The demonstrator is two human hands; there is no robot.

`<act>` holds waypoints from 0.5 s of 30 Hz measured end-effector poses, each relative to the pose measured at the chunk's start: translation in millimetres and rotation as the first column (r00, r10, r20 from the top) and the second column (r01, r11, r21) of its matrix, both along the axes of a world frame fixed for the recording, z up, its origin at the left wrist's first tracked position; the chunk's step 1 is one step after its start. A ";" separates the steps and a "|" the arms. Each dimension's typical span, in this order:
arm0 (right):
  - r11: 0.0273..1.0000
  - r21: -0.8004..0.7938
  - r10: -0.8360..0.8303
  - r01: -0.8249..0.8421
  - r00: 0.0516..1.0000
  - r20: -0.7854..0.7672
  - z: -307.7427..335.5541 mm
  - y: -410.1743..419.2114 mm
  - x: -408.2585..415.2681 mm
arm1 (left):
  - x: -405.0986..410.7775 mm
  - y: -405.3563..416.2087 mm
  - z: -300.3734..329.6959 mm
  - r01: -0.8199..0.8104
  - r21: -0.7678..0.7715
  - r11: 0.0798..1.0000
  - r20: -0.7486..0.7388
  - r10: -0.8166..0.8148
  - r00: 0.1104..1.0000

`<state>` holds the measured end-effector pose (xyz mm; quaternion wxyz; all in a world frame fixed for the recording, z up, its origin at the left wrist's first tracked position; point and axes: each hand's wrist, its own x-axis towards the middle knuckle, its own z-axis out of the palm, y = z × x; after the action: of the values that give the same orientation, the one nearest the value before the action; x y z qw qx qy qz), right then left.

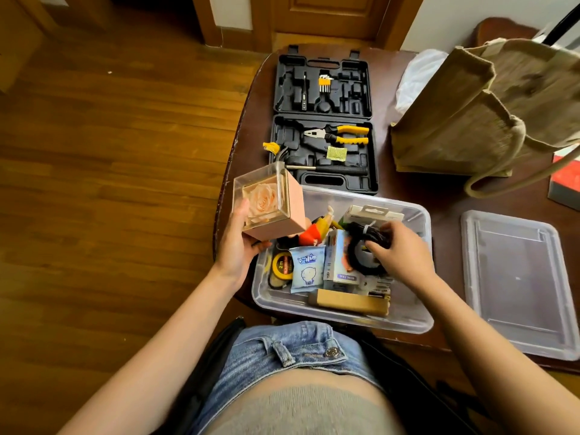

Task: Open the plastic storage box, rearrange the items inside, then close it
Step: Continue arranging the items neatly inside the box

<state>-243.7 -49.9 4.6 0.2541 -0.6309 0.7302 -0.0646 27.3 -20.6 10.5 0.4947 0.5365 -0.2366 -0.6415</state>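
Left hand [238,243] holding the rose cube [268,204] just off the box's [408,318] left edge, right hand [398,252] pinching the cable [365,246] inside the box, so right's nearer.

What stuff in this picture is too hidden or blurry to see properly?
All in the head view:
- Bag: what's inside is hidden by its own walls.
- Red thing: cut off by the right edge and partly hidden behind the bag's strap.
- Cable: partly hidden under the right hand.
- Bottom of the clear box: buried under the piled items.
- Tape measure: half hidden by the blue packet.
- Left hand grip: fingers hidden behind the rose box.
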 end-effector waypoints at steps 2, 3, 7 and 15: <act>0.996 -0.088 0.011 -0.020 0.995 -0.096 4.9 0.9 3.6 | 0.2 0.1 -0.4 0.004 -0.007 1.000 0.003 -0.004 1.000; 0.985 -0.162 0.033 -0.051 0.993 -0.116 8.9 2.7 8.7 | 0.3 0.1 -1.1 0.001 -0.010 1.000 0.002 -0.001 1.000; 0.891 -0.238 0.403 -0.387 0.915 0.018 20.1 12.3 45.7 | 1.2 1.5 -2.7 -0.014 -0.011 1.000 -0.016 0.014 1.000; 0.567 0.345 0.822 -0.748 0.484 -0.302 -26.3 2.8 109.0 | 1.2 1.4 -1.0 0.018 -0.006 1.000 0.040 -0.018 0.999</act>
<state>-134.7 -47.1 -21.7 0.1390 -0.8680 0.3987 0.2613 28.5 -19.2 9.6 0.4858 0.5453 -0.2533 -0.6344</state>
